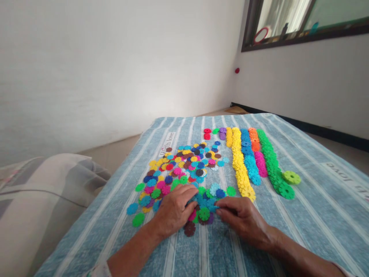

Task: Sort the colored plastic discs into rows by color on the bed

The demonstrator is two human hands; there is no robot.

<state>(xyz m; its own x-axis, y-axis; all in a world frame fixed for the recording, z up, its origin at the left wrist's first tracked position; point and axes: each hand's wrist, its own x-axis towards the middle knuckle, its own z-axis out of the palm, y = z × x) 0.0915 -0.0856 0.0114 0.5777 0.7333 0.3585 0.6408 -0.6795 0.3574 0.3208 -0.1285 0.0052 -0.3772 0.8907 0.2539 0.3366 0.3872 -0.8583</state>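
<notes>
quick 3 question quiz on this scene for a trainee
1. Which colour is the rightmost row of plastic snowflake discs on the striped blue cover?
2. Which colour of disc lies mostly between the left hand and right hand? A orange, B sky blue, C purple
3. Fill in the gap: the printed label reads "With ___".

Key: 1. green; 2. B; 3. love

Loose plastic snowflake discs, mixed colours, lying flat in a scattered heap, left of ctr, overlapping rows of sorted discs on right, yellow, blue, pink, orange, green, running near to far, reds & purples at far end, approx.
</notes>
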